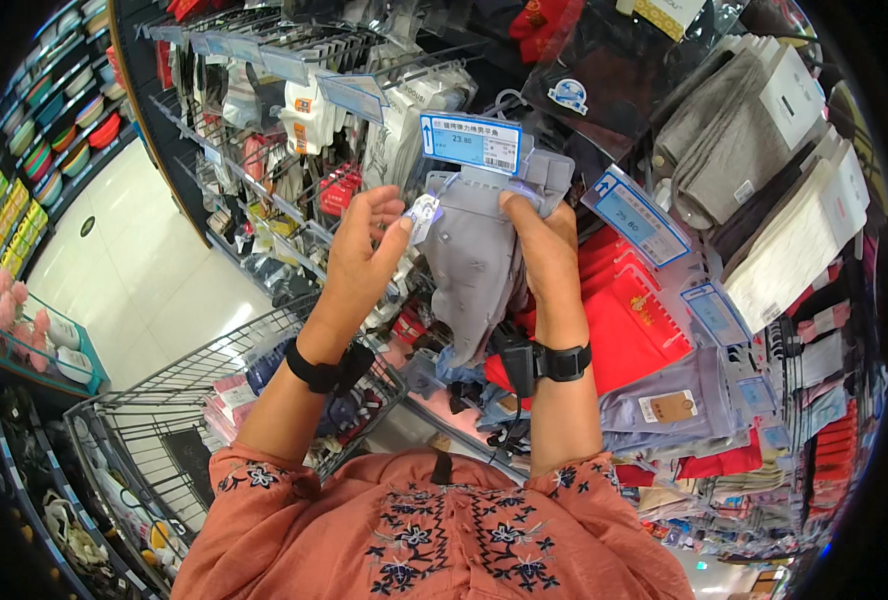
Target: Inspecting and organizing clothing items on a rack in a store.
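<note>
Gray cloth underwear (462, 259) hangs from a clear plastic hanger on the rack, behind a blue-edged price tag holder (471, 142). My right hand (545, 240) grips the hanger and the garment's upper right side, its thumb in front and the other fingers mostly hidden behind. At the garment's upper left, my left hand (372, 238) has its thumb on a small white and purple hang tag (423, 217); its fingers are bent and partly apart. Just right of the gray garment hangs red underwear (631, 315). Both wrists wear black straps, the right one with a black device.
A wire shopping cart (143, 397) with packaged goods stands at the lower left. Packaged socks (406, 135) hang at the upper left. More price tag holders (639, 217) and gray and white garments (796, 225) project at the right. Shelves of bowls (76, 120) stand beyond the aisle.
</note>
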Demonstrator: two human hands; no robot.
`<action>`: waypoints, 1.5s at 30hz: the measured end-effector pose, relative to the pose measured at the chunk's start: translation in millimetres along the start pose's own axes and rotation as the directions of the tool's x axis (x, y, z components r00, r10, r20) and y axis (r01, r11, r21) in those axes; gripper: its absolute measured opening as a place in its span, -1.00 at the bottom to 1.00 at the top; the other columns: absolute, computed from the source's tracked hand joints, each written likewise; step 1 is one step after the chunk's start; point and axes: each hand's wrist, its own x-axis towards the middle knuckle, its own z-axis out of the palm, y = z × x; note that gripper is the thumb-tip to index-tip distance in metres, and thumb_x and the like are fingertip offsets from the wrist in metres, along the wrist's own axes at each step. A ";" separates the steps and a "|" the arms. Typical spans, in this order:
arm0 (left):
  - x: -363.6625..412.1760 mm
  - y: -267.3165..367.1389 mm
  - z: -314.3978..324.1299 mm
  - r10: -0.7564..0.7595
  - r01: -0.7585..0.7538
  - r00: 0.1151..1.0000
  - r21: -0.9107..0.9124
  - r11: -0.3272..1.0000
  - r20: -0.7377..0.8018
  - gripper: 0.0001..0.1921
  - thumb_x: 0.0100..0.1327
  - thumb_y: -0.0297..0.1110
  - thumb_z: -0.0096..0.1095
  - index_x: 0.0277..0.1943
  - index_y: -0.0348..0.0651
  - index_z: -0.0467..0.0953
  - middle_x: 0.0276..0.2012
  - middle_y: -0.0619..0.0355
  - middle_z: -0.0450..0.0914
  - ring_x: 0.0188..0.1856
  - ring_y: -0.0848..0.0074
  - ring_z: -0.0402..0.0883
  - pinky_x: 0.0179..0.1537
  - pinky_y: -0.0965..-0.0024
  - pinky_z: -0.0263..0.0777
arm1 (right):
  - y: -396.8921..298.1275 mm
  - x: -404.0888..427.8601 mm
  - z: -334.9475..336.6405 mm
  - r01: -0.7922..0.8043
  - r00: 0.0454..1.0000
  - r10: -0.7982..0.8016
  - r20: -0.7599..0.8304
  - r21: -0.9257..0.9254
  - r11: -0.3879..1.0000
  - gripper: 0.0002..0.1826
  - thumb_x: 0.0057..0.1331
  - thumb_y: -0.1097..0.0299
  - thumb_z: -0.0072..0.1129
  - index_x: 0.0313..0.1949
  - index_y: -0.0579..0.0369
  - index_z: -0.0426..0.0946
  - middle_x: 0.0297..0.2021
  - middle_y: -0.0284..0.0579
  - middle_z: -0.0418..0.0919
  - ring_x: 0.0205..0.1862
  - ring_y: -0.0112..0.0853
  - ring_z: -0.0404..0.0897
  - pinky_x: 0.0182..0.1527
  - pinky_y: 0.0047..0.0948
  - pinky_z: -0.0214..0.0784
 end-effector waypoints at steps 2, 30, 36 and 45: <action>4.1 4.3 -2.1 0.033 -0.033 0.999 0.054 0.998 -0.004 -0.63 0.42 -0.38 0.17 0.22 -0.32 0.40 0.03 0.03 0.58 -0.04 0.50 0.53 0.05 0.40 0.45 | -4.4 -1.8 -2.9 -0.022 1.000 0.022 0.002 -0.018 1.000 -0.65 0.30 0.37 0.18 0.03 0.31 0.57 -0.14 -0.16 0.66 -0.15 -0.43 0.61 -0.03 -0.44 0.44; 11.6 36.4 -27.2 -0.236 0.280 0.951 -0.225 0.933 0.201 -0.78 0.48 -0.17 0.14 -0.03 -0.12 0.52 -0.33 0.49 0.45 -0.31 0.83 0.33 -0.27 0.63 0.19 | -3.4 -34.4 11.7 -0.380 0.871 0.277 0.406 0.199 0.903 -0.65 0.35 0.34 0.17 0.07 0.26 0.55 -0.10 -0.18 0.65 -0.16 -0.47 0.62 -0.08 -0.45 0.48; -15.7 29.1 -41.1 -0.197 0.213 0.974 -0.157 0.964 0.109 -0.83 0.43 -0.24 0.22 -0.08 -0.14 0.53 -0.32 0.43 0.49 -0.26 0.78 0.40 -0.21 0.61 0.29 | 15.4 -62.8 25.9 -0.458 0.830 0.330 0.450 0.212 0.863 -0.59 0.44 0.23 0.12 0.15 0.25 0.50 -0.04 -0.15 0.63 -0.06 -0.44 0.63 0.00 -0.41 0.50; -48.1 40.8 -66.3 0.142 -0.119 0.987 0.254 0.960 -0.072 -0.87 0.30 -0.37 0.31 -0.20 -0.23 0.56 -0.21 0.16 0.57 -0.12 0.38 0.49 -0.06 0.39 0.35 | 38.1 -87.2 44.5 -0.507 0.802 0.317 0.506 0.296 0.810 -0.56 0.54 0.15 0.00 0.19 0.27 0.46 0.06 -0.11 0.60 0.03 -0.40 0.61 0.07 -0.39 0.48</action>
